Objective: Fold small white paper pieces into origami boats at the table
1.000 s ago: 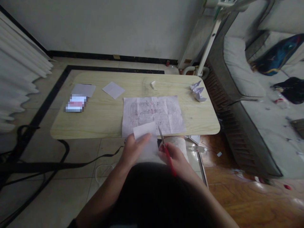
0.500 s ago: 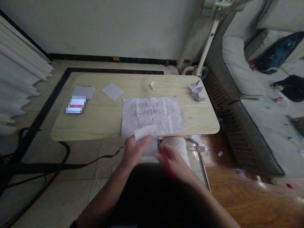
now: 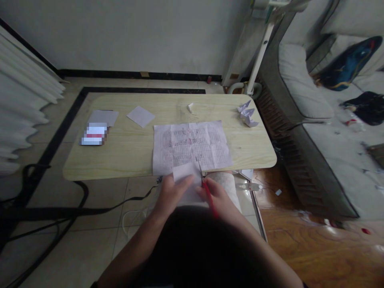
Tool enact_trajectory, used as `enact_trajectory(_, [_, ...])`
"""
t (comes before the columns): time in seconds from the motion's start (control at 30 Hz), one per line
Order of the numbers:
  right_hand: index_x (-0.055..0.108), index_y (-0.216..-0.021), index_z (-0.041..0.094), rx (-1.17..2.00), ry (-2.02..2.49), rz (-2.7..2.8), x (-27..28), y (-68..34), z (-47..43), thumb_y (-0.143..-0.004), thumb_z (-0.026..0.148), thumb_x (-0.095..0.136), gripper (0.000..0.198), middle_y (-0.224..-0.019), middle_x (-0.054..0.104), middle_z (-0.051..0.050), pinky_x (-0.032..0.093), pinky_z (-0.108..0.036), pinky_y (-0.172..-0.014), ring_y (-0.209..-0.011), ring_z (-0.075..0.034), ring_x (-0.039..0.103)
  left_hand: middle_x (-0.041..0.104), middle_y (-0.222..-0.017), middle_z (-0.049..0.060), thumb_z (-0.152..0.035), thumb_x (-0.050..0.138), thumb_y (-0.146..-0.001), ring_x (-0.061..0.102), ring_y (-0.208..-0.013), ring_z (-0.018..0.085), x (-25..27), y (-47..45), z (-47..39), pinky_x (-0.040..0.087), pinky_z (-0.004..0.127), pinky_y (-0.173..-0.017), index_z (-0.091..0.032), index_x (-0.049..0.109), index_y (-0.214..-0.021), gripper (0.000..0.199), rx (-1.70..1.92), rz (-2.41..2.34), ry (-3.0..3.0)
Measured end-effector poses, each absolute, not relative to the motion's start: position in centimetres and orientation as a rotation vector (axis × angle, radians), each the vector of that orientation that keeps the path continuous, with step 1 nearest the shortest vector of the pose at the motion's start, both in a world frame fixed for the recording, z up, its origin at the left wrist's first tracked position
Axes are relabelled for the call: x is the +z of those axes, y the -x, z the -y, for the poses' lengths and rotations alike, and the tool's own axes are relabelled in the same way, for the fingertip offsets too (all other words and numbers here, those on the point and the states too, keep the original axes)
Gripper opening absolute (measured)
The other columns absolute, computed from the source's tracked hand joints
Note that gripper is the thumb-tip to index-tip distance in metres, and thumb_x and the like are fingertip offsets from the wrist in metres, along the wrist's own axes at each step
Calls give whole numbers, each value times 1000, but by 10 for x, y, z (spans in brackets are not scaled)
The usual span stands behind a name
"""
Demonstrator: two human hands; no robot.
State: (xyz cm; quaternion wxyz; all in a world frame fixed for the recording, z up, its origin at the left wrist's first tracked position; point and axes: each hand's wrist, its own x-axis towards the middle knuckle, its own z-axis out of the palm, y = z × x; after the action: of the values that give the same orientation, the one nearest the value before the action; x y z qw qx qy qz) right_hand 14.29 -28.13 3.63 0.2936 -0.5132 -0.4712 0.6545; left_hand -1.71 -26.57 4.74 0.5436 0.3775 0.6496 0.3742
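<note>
Right now, by the near edge of the pale wooden table (image 3: pixel 129 149), the left hand (image 3: pixel 170 193) pinches a flat white paper sheet (image 3: pixel 189 195), and the right hand (image 3: pixel 220 197) grips red-handled metal scissors (image 3: pixel 211 199).

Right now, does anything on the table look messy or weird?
Yes: past the red-handled metal scissors, the large white printed paper sheet is creased, not smooth. A tiny white paper scrap lies near the far edge of the pale wood-grain table, like litter. Nothing looks spilled.
</note>
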Motion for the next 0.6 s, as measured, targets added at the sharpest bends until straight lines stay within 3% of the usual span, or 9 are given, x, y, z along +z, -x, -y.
enact_trajectory(0.37, [57,-91,17,1749,1340,1203,32,-140,280,-83,46,64,31,-83,59,-2,44,-29,-70,-77,-17,54,76,-87,10,-47,72,-72,71,-83,25,39,18,269,53,30,-70,-12,73,-98,44,792,-1541,-862])
enact_trajectory(0.6, [56,-87,17,1722,1357,1252,27,-142,281,-83,45,65,30,-79,57,-1,42,-27,-64,-72,-15,51,75,-86,10,-47,72,-69,70,-81,26,37,21,268,53,30,-68,-11,73,-95,45,756,-1563,-848])
